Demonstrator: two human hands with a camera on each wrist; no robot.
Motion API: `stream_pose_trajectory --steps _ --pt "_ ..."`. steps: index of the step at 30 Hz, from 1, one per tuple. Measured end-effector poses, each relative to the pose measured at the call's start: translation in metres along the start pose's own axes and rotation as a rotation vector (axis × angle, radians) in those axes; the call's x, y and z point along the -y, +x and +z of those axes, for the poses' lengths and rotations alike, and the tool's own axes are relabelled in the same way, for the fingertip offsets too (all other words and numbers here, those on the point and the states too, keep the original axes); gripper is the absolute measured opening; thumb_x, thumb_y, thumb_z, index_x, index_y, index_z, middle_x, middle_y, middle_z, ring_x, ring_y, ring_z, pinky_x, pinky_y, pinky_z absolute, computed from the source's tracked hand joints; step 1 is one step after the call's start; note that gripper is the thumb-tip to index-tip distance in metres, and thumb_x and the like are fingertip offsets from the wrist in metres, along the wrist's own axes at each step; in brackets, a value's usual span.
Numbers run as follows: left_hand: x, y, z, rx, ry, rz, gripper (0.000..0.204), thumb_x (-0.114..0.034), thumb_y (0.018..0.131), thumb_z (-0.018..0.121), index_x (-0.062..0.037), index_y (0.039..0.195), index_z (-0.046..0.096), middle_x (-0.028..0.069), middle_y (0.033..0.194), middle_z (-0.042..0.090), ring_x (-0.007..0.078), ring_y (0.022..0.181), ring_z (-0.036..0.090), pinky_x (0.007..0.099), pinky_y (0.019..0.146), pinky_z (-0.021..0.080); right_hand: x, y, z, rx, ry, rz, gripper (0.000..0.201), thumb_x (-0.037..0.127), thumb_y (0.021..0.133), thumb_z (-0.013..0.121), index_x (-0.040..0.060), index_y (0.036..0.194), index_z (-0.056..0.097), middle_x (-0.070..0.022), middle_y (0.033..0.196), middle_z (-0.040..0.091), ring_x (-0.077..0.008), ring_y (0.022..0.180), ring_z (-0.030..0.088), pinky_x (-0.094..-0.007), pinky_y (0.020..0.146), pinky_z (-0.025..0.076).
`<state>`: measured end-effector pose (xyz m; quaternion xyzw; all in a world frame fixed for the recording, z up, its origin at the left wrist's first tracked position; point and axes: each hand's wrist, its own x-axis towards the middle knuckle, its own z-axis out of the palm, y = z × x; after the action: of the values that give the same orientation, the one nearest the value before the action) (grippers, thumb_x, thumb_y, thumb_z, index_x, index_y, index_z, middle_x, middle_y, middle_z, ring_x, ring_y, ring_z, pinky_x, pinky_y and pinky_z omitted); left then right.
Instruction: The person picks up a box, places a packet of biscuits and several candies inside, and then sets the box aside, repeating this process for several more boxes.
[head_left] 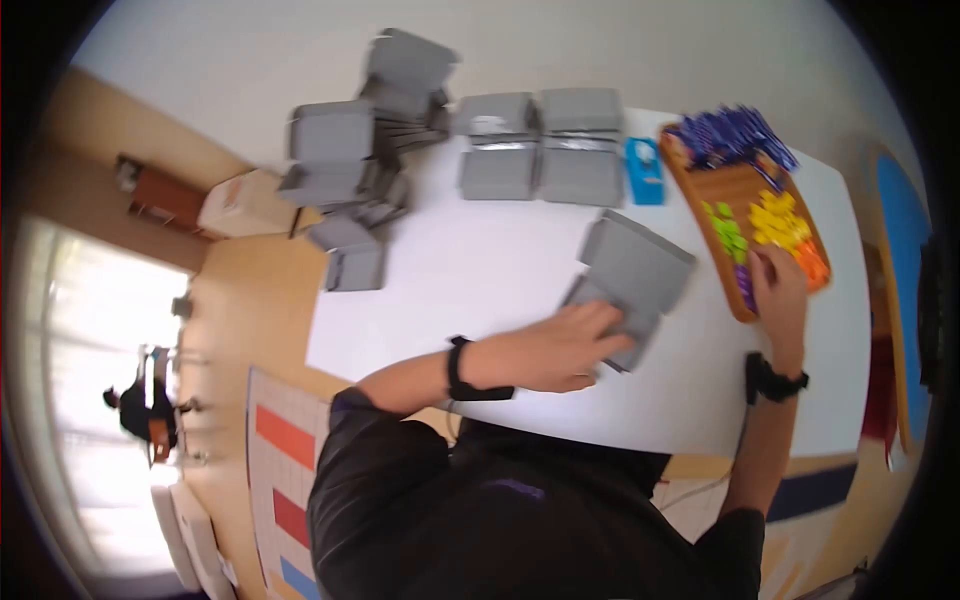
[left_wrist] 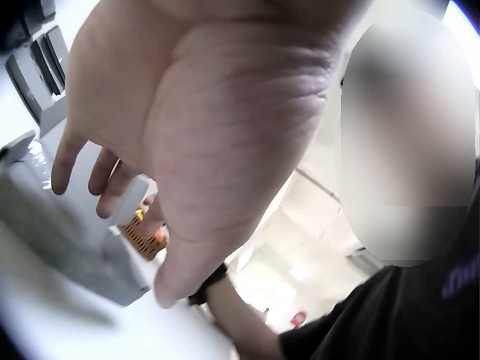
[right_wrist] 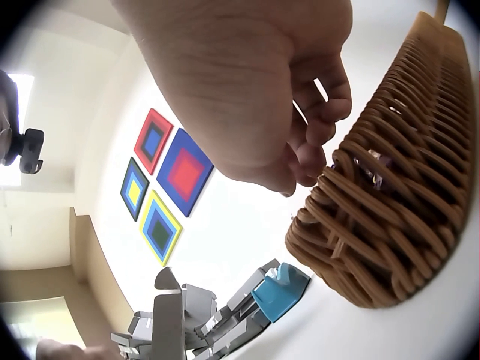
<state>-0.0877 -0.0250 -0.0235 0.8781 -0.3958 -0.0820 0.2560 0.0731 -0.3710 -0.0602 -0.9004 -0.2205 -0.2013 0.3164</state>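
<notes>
An open grey cardboard box (head_left: 640, 265) stands askew on the white table, its lid folded back. My left hand (head_left: 560, 345) is over the box's near side, fingers extended; in the left wrist view, the fingers of my left hand (left_wrist: 202, 135) hang at a grey flap (left_wrist: 133, 201). At the wicker basket (head_left: 700, 215), my right hand (head_left: 780, 285) reaches in beside small purple pieces (head_left: 744, 287) and orange pieces (head_left: 812, 265). Seen from the right wrist, the right hand's (right_wrist: 255, 90) fingers curl towards the thumb above the basket rim; I cannot tell whether they pinch anything.
Green pieces (head_left: 727, 235), yellow pieces (head_left: 778, 218) and dark blue shiny packets (head_left: 730, 135) fill other parts of the basket. Beside it stands a small bright blue object (head_left: 645, 172). Grey boxes (head_left: 582, 175) line the far edge; more open boxes (head_left: 335, 150) pile up at left.
</notes>
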Motion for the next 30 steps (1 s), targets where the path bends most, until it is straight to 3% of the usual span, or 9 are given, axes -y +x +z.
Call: stream_pose_trajectory --steps 2,3,8,12,14,18,22,25,30 --pt "0.009 -0.01 0.035 -0.161 0.32 -0.034 0.044 -0.008 0.087 0.07 -0.0033 0.128 0.057 0.0219 0.13 0.051 0.0388 0.129 0.049 0.0476 0.108 0.042 0.003 0.001 0.0 0.04 0.025 0.015 0.012 0.008 0.098 0.07 -0.0024 0.102 0.067 -0.0126 0.084 0.063 -0.0248 0.072 0.061 -0.0358 0.069 0.049" --pt "0.013 -0.014 0.041 -0.117 0.344 -0.062 0.041 -0.007 0.087 0.067 -0.0042 0.126 0.058 0.0208 0.128 0.051 0.0365 0.129 0.05 0.0465 0.108 0.043 0.004 0.002 0.0 0.049 0.038 0.008 0.012 0.008 0.098 0.07 -0.0025 0.103 0.068 -0.0118 0.083 0.063 -0.0222 0.07 0.059 -0.0343 0.067 0.048" --pt "0.011 -0.047 0.028 -0.129 0.463 -0.089 0.024 -0.008 0.085 0.065 -0.0087 0.109 0.059 0.0135 0.119 0.056 0.0295 0.121 0.055 0.0432 0.105 0.046 0.006 0.0 0.0 0.064 0.032 0.047 0.013 0.008 0.098 0.07 -0.0032 0.104 0.068 -0.0107 0.081 0.062 -0.0186 0.067 0.056 -0.0321 0.064 0.046" --pt "0.011 -0.107 -0.001 -0.273 0.698 -0.073 0.019 -0.013 0.083 0.065 -0.0118 0.095 0.051 0.0095 0.114 0.061 0.0282 0.113 0.061 0.0435 0.105 0.049 0.007 0.003 -0.003 0.1 0.042 0.088 0.013 0.008 0.099 0.07 -0.003 0.105 0.068 -0.0099 0.082 0.063 -0.0174 0.07 0.056 -0.0309 0.067 0.047" --pt "0.008 -0.148 -0.009 -0.294 0.751 -0.224 0.02 -0.012 0.08 0.066 -0.0089 0.095 0.053 0.011 0.12 0.063 0.0302 0.118 0.061 0.0457 0.107 0.05 0.007 0.001 -0.001 0.105 0.048 0.11 0.013 0.009 0.1 0.069 -0.0029 0.105 0.068 -0.0095 0.083 0.064 -0.0167 0.071 0.056 -0.0303 0.068 0.047" --pt "0.004 -0.234 -0.009 -0.519 0.893 -0.548 0.026 0.0 0.075 0.069 -0.0004 0.1 0.059 0.0149 0.121 0.066 0.0344 0.113 0.064 0.0496 0.1 0.053 0.012 0.0 0.002 0.089 0.065 0.164 0.012 0.009 0.101 0.068 -0.0026 0.105 0.068 -0.0085 0.082 0.063 -0.0159 0.071 0.056 -0.03 0.068 0.046" --pt "0.008 -0.31 0.01 -0.651 1.03 -0.733 0.023 0.008 0.081 0.064 0.0008 0.103 0.062 0.0156 0.119 0.066 0.0372 0.112 0.063 0.0502 0.094 0.052 0.007 0.001 0.008 0.138 0.078 0.144 0.012 0.009 0.1 0.069 -0.0022 0.104 0.067 -0.0083 0.081 0.062 -0.0158 0.069 0.055 -0.0305 0.064 0.045" --pt "0.012 -0.332 0.006 -0.659 1.049 -0.867 0.026 0.007 0.082 0.065 0.0006 0.107 0.062 0.0151 0.119 0.065 0.0371 0.113 0.062 0.0486 0.098 0.05 0.004 0.001 0.011 0.165 0.074 0.106 0.012 0.009 0.1 0.07 -0.0022 0.102 0.067 -0.0081 0.08 0.061 -0.0157 0.067 0.054 -0.0308 0.062 0.045" --pt "0.037 -0.326 -0.019 -0.619 0.948 -0.911 0.022 0.007 0.086 0.062 0.0009 0.108 0.061 0.0148 0.121 0.065 0.0369 0.116 0.061 0.0474 0.1 0.049 0.007 -0.001 0.011 0.144 0.095 0.065 0.012 0.008 0.098 0.071 -0.0025 0.1 0.067 -0.0082 0.079 0.06 -0.0155 0.066 0.053 -0.0313 0.061 0.044"
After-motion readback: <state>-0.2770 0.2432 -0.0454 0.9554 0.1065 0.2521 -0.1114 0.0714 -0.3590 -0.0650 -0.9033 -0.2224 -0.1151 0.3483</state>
